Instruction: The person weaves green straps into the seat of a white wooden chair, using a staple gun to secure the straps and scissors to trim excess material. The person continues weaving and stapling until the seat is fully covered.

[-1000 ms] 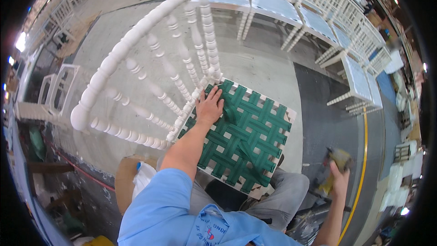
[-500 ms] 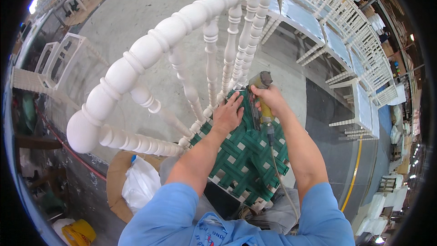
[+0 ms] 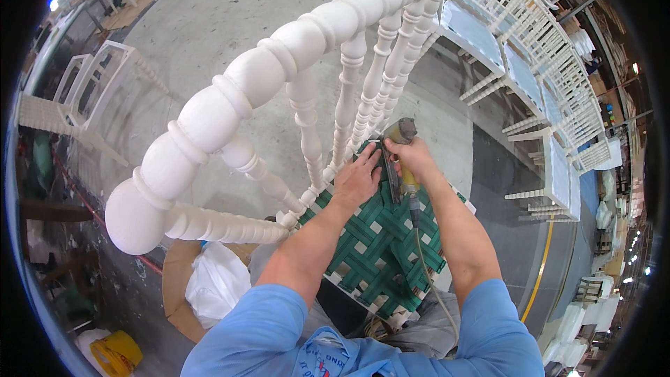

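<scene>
A white chair with turned spindles and a beaded top rail (image 3: 258,77) stands before me, its seat frame turned toward my lap. Green straps woven into a webbing (image 3: 377,241) cover the seat, with small gaps between the strips. My left hand (image 3: 356,180) lies flat on the webbing near the foot of the spindles, fingers stretched out. In my right hand (image 3: 414,158) is a yellow and dark pneumatic staple gun (image 3: 400,130), its nose down at the seat's back edge beside my left fingertips. The tip's contact point is hidden. From its handle an air hose (image 3: 424,265) runs toward my lap.
Rows of white chairs with pale-covered seats (image 3: 527,73) line the right side. An upside-down-looking white chair frame (image 3: 98,91) sits at the left. Beside my left leg is a cardboard box (image 3: 178,286) holding a white plastic bag (image 3: 218,283). A yellow bucket (image 3: 117,353) stands lower left.
The chair back appears shifted slightly right and down in view. The staple gun's head sits a little lower, and my left hand has moved slightly right, closer to it.
</scene>
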`<state>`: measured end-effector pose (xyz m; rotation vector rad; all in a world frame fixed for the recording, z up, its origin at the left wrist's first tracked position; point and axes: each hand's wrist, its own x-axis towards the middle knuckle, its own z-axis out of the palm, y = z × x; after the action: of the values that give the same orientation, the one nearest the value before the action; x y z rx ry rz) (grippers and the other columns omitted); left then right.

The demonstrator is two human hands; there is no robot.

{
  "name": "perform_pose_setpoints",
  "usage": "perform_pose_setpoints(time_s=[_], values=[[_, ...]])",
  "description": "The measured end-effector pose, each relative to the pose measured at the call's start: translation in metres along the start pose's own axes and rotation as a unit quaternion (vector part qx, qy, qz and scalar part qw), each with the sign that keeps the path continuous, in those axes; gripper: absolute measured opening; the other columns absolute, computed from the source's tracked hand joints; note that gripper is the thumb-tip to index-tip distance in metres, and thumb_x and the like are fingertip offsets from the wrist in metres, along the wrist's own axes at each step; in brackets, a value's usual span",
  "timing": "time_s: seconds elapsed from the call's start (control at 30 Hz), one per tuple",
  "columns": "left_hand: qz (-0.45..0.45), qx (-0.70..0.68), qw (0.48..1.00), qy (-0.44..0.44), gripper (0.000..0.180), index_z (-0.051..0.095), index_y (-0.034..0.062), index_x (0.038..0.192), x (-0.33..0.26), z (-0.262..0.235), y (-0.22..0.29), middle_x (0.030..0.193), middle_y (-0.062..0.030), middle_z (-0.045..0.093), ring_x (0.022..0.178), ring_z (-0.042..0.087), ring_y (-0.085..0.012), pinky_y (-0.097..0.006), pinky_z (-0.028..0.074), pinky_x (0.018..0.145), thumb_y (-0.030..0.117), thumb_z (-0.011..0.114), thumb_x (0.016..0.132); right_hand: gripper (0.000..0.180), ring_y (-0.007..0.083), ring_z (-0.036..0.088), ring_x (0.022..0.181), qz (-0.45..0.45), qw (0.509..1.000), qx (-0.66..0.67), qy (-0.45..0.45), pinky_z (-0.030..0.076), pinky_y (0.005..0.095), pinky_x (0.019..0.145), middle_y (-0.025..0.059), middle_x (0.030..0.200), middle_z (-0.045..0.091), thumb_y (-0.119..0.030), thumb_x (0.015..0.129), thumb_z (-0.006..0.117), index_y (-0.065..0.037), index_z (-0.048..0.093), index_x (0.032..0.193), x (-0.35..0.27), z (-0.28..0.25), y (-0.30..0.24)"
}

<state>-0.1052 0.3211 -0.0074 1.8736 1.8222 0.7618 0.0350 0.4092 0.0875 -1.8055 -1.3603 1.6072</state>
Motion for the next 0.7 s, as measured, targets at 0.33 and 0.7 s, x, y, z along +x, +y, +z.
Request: perform_pose_setpoints(time_s=[0.33,0.7], values=[[0.010,-0.093,0.993,0.068,0.025,0.081,0.0162,0.113,-0.003,0.011,-0.009,0.128,0.0081,0.074,0.109,0.069,-0.0343,-0.046,0.057,0.097,0.030,0.065,0.099,0.032,0.0152,0.058,0.056,-0.002,1.000,0.021,-0.001,0.049,0.0334,0.049,0.0033,0.077,0.064,-0.033,0.096,0.079,-0.004,0.066,0.093,-0.002,0.005,0.004],[0.026,-0.123,0.985,0.121,0.021,0.083,0.0179,0.101,-0.004,0.011,-0.010,0.116,0.0064,0.078,0.097,0.072,-0.0309,-0.041,0.059,0.088,0.028,0.065,0.097,0.034,0.0149,0.059,0.057,-0.018,1.000,0.005,-0.017,0.050,0.0322,0.050,0.0038,0.079,0.065,-0.034,0.096,0.079,-0.002,0.067,0.092,-0.006,0.012,0.000]])
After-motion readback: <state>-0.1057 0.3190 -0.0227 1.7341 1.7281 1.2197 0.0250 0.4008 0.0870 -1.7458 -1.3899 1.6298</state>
